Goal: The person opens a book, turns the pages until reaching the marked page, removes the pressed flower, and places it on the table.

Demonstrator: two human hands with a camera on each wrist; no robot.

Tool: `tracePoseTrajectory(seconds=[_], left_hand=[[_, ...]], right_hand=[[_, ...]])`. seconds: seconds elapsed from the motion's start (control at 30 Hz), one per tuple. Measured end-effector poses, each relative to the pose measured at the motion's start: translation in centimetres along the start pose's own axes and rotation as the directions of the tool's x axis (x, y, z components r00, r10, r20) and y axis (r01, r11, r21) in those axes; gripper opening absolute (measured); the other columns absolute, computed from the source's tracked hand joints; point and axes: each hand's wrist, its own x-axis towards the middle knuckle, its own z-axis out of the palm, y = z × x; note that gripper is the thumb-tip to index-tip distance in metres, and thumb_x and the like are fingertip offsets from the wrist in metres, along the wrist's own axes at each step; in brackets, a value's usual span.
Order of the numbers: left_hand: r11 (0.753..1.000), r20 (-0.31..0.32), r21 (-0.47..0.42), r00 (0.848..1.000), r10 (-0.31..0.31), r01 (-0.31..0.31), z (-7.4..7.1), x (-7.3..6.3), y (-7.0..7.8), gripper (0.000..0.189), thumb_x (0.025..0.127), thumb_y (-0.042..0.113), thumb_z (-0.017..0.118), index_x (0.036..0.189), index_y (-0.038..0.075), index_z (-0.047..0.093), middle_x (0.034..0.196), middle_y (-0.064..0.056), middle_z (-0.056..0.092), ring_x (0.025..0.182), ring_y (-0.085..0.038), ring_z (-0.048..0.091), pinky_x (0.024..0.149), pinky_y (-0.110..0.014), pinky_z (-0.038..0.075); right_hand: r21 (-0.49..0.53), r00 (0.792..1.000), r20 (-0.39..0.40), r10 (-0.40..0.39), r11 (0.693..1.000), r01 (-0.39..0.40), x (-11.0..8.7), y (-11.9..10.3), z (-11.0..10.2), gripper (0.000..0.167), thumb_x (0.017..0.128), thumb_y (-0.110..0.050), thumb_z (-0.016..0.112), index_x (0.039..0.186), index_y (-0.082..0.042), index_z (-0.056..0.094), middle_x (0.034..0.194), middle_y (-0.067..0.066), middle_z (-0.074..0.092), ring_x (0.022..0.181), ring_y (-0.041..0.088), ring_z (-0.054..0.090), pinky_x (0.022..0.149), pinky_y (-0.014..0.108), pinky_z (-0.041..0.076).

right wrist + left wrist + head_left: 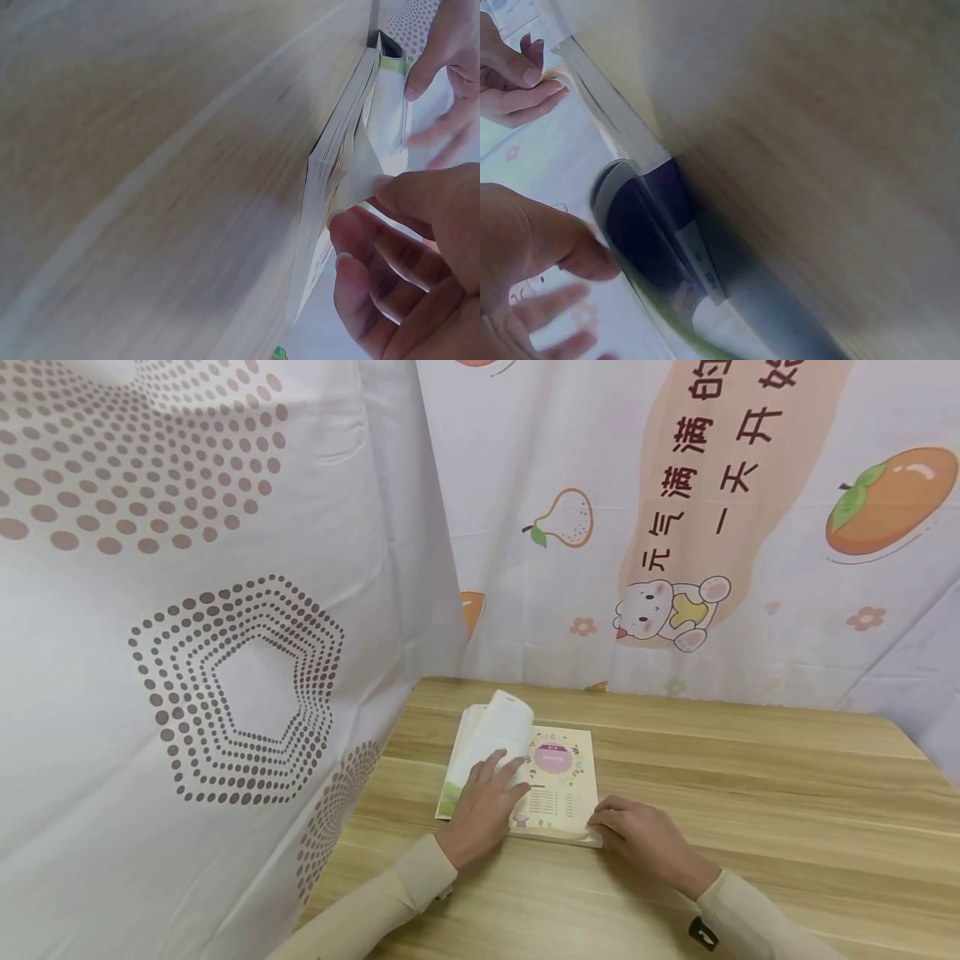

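An open book [566,789] lies on the wooden table, its right page cream with a pink round emblem and lines of print. My left hand [483,802] rests over the curved white left-hand pages [498,727], fingers spread. In the left wrist view its thumb [585,255] lies against the bent cover side. At the lower right corner of the book, my right hand [645,835] pinches a page between thumb and fingers. The right wrist view shows that lifted page [360,176] above the thick page block [322,169]. The book's dark purple spine [667,195] shows in the left wrist view.
The wood-grain table [750,777] extends to the right of the book. A white cloth with dotted patterns [247,693] hangs close on the left. Behind the table hangs another printed cloth [540,602] with fruit, a cartoon bear and writing.
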Motion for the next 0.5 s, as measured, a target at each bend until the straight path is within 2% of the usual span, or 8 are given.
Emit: tracePoseTrajectory(seconds=[0.07, 0.17, 0.3, 0.5], left_hand=[[1.000, 0.044, -0.021, 0.999, 0.015, -0.014, 0.00, -0.16, 0.04, 0.024, 0.077, 0.002, 0.079, 0.096, 0.017, 0.079, 0.133, -0.005, 0.067, 0.131, -0.031, 0.053, 0.098, -0.046, 0.048], [0.999, 0.064, -0.037, 0.998, 0.028, -0.026, 0.05, -0.39, 0.10, 0.012, 0.084, 0.004, 0.074, 0.084, 0.015, 0.079, 0.115, 0.000, 0.074, 0.119, -0.027, 0.061, 0.091, -0.042, 0.052], [0.999, 0.063, -0.031, 0.998, 0.026, -0.024, 0.26, -0.46, 0.12, 0.012, 0.087, 0.009, 0.071, 0.078, 0.016, 0.076, 0.101, 0.003, 0.074, 0.108, -0.025, 0.062, 0.082, -0.038, 0.053], [0.999, 0.084, -0.039, 0.996, 0.008, -0.005, 0.32, -0.23, 0.26, 0.018, 0.089, 0.016, 0.070, 0.071, 0.018, 0.068, 0.085, 0.005, 0.066, 0.095, -0.021, 0.058, 0.073, -0.035, 0.050]], right_hand=[[0.011, 1.000, 0.000, -0.013, 1.000, 0.013, 0.04, 0.01, 0.05, 0.015, 0.083, -0.007, 0.083, 0.094, -0.016, 0.079, 0.099, -0.005, 0.071, 0.084, 0.011, 0.070, 0.069, 0.032, 0.058], [0.019, 0.999, -0.001, -0.034, 0.999, 0.034, 0.05, 0.01, 0.11, 0.013, 0.082, -0.010, 0.084, 0.093, -0.017, 0.080, 0.098, -0.006, 0.071, 0.082, 0.009, 0.069, 0.067, 0.030, 0.058], [0.000, 0.998, -0.020, -0.052, 0.999, 0.052, 0.07, -0.07, 0.13, 0.013, 0.081, -0.009, 0.085, 0.090, -0.016, 0.080, 0.095, -0.006, 0.071, 0.080, 0.009, 0.069, 0.066, 0.030, 0.057], [-0.020, 0.998, -0.044, -0.054, 0.998, 0.053, 0.14, 0.05, 0.40, 0.014, 0.080, -0.007, 0.085, 0.086, -0.018, 0.079, 0.090, -0.008, 0.072, 0.079, 0.008, 0.069, 0.065, 0.029, 0.057]])
